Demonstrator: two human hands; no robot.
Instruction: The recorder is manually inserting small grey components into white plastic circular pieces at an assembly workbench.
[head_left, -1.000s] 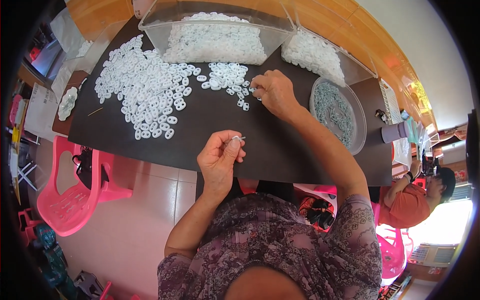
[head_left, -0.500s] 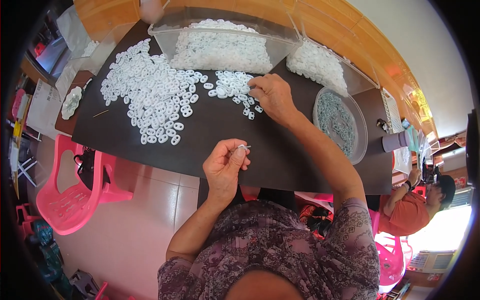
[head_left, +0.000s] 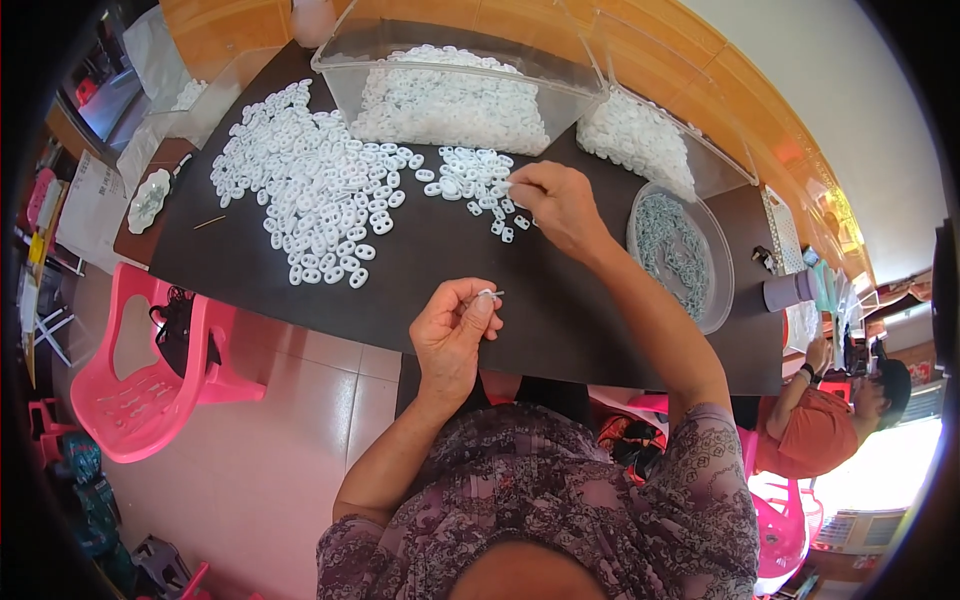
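Your left hand point(head_left: 452, 335) hovers over the near edge of the dark tabletop point(head_left: 420, 270), curled nearly closed, with thumb and forefinger pinched on a small white piece point(head_left: 488, 294) that pokes out toward the right; it is too small to say more about its shape. Your right hand point(head_left: 556, 205) reaches farther across the tabletop, fingers bent and drawn together at the right edge of a small cluster of white plastic rings point(head_left: 470, 182); the fingertips touch the rings there, but you cannot tell from this view whether one is actually gripped. To the left of that cluster a much larger spread of the same white rings point(head_left: 310, 190) lies loose on the tabletop. Behind both, at the far edge, stands a clear plastic bin point(head_left: 450, 85) heaped with more white rings, and just to its right a second clear bin point(head_left: 650, 140) holds another white heap. Near your right forearm sits a round clear bowl point(head_left: 685, 255) filled with greyish-green pieces. At the far left corner of the tabletop a small white dish point(head_left: 148, 200) rests on a brown surface. A pink plastic chair point(head_left: 140, 370) stands on the tiled floor to your left, beside the tabletop. At the right end another person in an orange shirt point(head_left: 815, 430) sits with an arm raised toward the tabletop's end.
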